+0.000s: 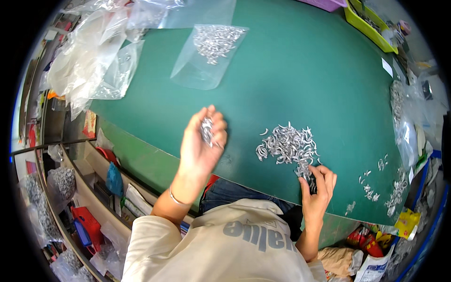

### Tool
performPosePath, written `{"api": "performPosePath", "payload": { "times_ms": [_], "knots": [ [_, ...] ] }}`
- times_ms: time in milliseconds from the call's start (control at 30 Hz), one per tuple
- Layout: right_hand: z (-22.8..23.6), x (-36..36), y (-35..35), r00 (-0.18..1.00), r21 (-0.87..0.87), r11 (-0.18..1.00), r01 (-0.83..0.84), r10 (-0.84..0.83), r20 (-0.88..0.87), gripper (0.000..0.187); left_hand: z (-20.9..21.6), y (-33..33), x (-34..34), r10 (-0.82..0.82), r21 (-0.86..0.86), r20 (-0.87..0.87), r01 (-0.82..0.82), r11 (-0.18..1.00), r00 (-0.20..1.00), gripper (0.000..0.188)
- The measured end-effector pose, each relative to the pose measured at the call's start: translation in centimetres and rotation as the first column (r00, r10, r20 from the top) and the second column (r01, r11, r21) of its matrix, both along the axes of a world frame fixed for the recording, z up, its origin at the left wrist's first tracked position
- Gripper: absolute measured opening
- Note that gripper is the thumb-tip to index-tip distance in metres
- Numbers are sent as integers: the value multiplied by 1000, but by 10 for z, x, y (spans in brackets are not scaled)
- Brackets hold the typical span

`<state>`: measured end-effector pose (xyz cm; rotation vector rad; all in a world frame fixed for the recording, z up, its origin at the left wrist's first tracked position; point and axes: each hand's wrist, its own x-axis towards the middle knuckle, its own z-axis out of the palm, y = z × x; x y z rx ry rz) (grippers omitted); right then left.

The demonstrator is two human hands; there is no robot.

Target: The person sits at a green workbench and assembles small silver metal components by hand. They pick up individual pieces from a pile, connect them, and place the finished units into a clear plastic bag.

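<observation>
My left hand [203,138] is raised over the green table, palm turned up and fingers curled around several small silver curved metal pieces [206,130]. To its right, a loose pile of the same curved metal pieces [289,144] lies on the table. At the near edge of that pile is my right hand [319,188], its thumb and fingers bent around a few pieces; part of what they grip is hidden. Beyond my left hand, a clear plastic bag [197,70] lies flat with many such pieces inside its far end.
Crumpled clear plastic bags [94,61] cover the far left of the green table [282,84]. Smaller groups of pieces [397,192] lie at the right edge. A yellow-green basket [371,26] stands far right. Below the left edge are compartments [84,169] with filled bags.
</observation>
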<state>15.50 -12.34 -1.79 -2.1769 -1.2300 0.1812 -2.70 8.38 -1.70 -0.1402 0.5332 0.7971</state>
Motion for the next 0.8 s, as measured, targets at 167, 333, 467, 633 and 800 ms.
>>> {"api": "performPosePath", "payload": {
  "times_ms": [167, 333, 467, 633, 800],
  "knots": [
    [-4, -2, 2, 1000, 65, 998, -12, 14, -27, 26, -4, 74, -12, 215, 40, 86, -219, 975, 973, 33],
    [-9, 0, 0, 999, 138, 990, 13, -6, -46, 22, 18, 104, 24, 327, 149, -146, -306, 940, 934, 44],
    [-6, 4, 8, 996, 177, 984, 5, 11, -87, 17, 13, 119, 25, 69, 539, -1, -57, 840, 998, 53],
    [-5, 10, -1, 959, 250, 953, 169, -100, -267, 13, 21, 86, 35, 311, 689, -463, 116, 716, 830, 52],
    [2, 5, -13, 738, 322, 881, 346, -43, -673, 18, 23, 8, 35, 634, 861, -468, 155, 485, 616, 48]
  ]
}}
